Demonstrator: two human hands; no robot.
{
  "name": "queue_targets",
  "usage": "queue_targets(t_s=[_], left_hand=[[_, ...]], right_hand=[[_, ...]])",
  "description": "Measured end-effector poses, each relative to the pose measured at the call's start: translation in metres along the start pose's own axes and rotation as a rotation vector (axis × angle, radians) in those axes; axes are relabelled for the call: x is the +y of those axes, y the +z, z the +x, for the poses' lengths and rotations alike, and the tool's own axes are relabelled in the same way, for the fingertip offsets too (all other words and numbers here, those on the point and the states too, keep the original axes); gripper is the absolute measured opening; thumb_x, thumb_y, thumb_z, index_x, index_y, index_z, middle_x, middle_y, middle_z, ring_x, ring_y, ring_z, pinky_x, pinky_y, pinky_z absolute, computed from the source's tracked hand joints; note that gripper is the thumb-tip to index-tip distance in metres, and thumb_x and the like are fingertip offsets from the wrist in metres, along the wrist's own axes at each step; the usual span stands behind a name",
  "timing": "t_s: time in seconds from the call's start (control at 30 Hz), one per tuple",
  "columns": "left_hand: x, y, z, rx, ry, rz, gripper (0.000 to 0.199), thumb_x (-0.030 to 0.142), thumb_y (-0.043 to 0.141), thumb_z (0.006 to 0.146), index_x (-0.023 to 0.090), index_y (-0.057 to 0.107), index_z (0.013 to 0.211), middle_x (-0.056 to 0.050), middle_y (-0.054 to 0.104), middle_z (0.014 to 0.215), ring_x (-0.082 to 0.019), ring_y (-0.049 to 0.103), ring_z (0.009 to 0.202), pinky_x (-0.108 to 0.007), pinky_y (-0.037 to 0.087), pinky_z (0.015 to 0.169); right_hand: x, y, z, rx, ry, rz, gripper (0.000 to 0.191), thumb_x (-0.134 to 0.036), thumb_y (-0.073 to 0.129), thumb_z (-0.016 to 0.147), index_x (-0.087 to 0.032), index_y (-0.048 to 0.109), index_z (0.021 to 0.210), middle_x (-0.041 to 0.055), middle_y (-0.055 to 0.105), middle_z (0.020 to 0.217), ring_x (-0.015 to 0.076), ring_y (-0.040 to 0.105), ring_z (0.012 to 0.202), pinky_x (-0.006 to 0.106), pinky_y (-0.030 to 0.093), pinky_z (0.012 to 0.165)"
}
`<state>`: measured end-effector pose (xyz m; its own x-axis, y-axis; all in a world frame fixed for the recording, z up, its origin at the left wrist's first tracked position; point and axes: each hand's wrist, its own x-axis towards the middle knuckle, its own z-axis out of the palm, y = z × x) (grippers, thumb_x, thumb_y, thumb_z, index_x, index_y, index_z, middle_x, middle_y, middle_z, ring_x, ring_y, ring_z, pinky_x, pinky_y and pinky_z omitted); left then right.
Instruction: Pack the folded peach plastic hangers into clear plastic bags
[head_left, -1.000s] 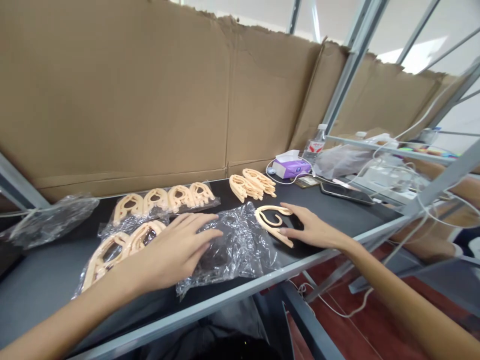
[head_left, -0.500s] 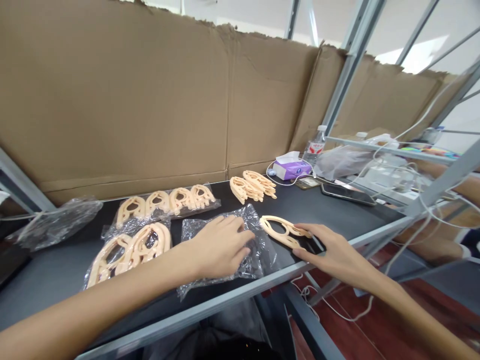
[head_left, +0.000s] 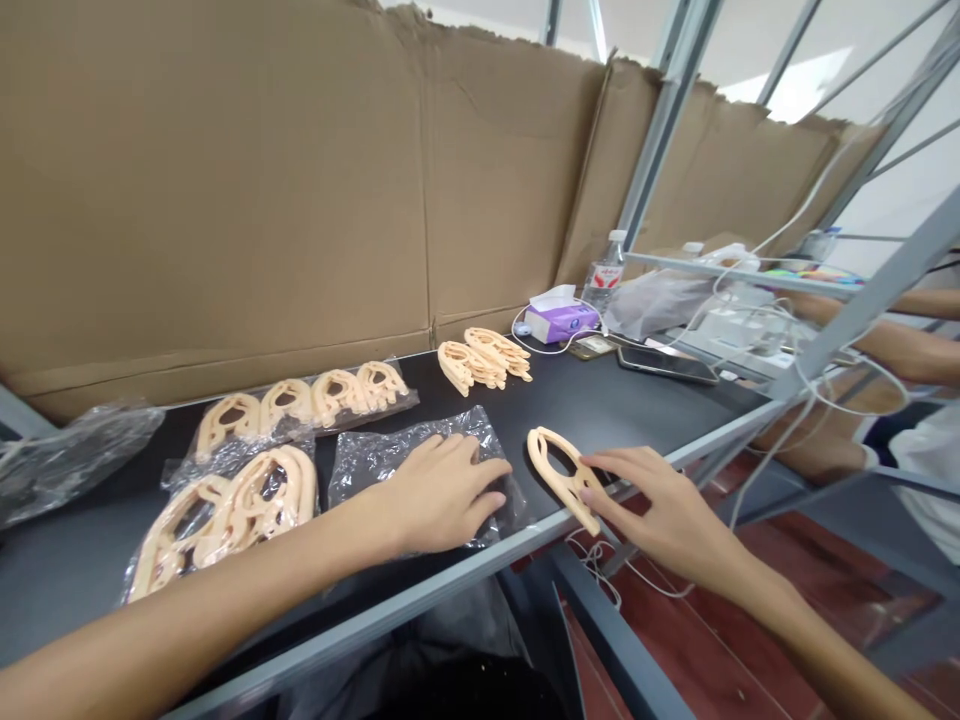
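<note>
My left hand (head_left: 445, 495) lies palm down on a clear plastic bag (head_left: 360, 462), fingers stretched out and thumb apart. At the front edge of the black tabletop, my right hand (head_left: 664, 500) pinches a peach plastic folding clothes hanger (head_left: 561, 440) by its near part, between thumb and fingers. The hanger is folded and tilted, with its near end over the metal edge. Left of my left hand, bagged folding hangers (head_left: 281, 480) lie in clear film. Behind them is a row of more bagged hangers (head_left: 337, 395).
Loose folding hangers (head_left: 480, 360) lie at the back. Beyond them are a purple tissue pack (head_left: 561, 318), a water bottle (head_left: 606, 270), a phone (head_left: 667, 364) and white cables. Crumpled film (head_left: 90, 450) sits at far left. Cardboard (head_left: 247, 190) walls the back. Another person's arm (head_left: 885, 335) shows at right.
My right hand has turned the hanger so its near end points more toward me, over the table edge. My left hand stays on the plastic bag. The view has swung slightly right.
</note>
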<state>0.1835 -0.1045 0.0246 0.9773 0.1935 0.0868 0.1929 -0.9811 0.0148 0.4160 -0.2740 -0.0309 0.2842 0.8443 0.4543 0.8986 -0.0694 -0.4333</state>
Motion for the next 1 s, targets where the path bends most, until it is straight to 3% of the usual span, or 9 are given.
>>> queue_targets(t_s=[0.13, 0.37, 0.57, 0.7, 0.8, 1.0], left_hand=[[-0.001, -0.001, 0.001, 0.002, -0.002, 0.016, 0.036, 0.036, 0.046, 0.102, 0.026, 0.061, 0.133, -0.010, 0.064, 0.105, -0.027, 0.062, 0.092, -0.042, 0.046, 0.086], [0.003, -0.002, 0.003, -0.033, -0.026, 0.031, 0.036, 0.035, 0.052, 0.100, 0.022, 0.058, 0.133, -0.010, 0.065, 0.107, -0.029, 0.063, 0.096, -0.045, 0.046, 0.089], [0.007, -0.002, -0.001, -0.009, -0.004, 0.043, 0.037, 0.034, 0.055, 0.099, 0.021, 0.056, 0.133, -0.011, 0.065, 0.108, -0.030, 0.063, 0.096, -0.045, 0.047, 0.087], [0.010, -0.003, -0.002, -0.007, 0.007, 0.055, 0.033, 0.034, 0.056, 0.098, 0.021, 0.058, 0.129, -0.010, 0.065, 0.106, -0.029, 0.063, 0.095, -0.045, 0.047, 0.088], [0.011, -0.002, -0.002, 0.007, 0.019, 0.072, 0.031, 0.034, 0.057, 0.098, 0.021, 0.059, 0.127, -0.010, 0.065, 0.104, -0.029, 0.063, 0.094, -0.044, 0.047, 0.087], [0.011, 0.000, -0.003, 0.015, 0.021, 0.089, 0.031, 0.035, 0.056, 0.098, 0.021, 0.059, 0.126, -0.009, 0.067, 0.103, -0.029, 0.064, 0.093, -0.044, 0.047, 0.085]], right_hand=[[0.002, 0.006, 0.012, -0.017, -0.008, 0.029, 0.031, -0.044, 0.051, 0.095, -0.028, 0.075, 0.107, 0.0091, 0.076, 0.108, 0.0304, 0.067, 0.102, 0.050, 0.054, 0.090], [0.025, 0.012, 0.048, -0.048, 0.098, 0.072, 0.028, -0.034, 0.050, 0.090, -0.027, 0.075, 0.101, 0.0045, 0.078, 0.100, 0.0239, 0.070, 0.087, 0.037, 0.055, 0.076], [0.044, 0.019, 0.064, 0.067, 0.000, -0.045, 0.030, -0.032, 0.046, 0.091, -0.024, 0.075, 0.091, 0.0083, 0.076, 0.096, 0.0283, 0.065, 0.096, 0.045, 0.051, 0.089], [0.043, 0.020, 0.056, 0.114, -0.087, -0.079, 0.032, -0.037, 0.047, 0.095, -0.025, 0.077, 0.097, 0.0119, 0.071, 0.109, 0.0289, 0.063, 0.104, 0.047, 0.049, 0.096], [0.038, 0.021, 0.048, 0.049, -0.121, -0.126, 0.033, -0.041, 0.047, 0.097, -0.026, 0.076, 0.101, 0.0123, 0.067, 0.121, 0.0311, 0.059, 0.116, 0.050, 0.046, 0.099], [0.028, 0.019, 0.048, -0.166, -0.003, -0.149, 0.043, -0.051, 0.047, 0.094, -0.024, 0.070, 0.118, 0.0146, 0.062, 0.138, 0.0340, 0.055, 0.130, 0.056, 0.040, 0.108]])
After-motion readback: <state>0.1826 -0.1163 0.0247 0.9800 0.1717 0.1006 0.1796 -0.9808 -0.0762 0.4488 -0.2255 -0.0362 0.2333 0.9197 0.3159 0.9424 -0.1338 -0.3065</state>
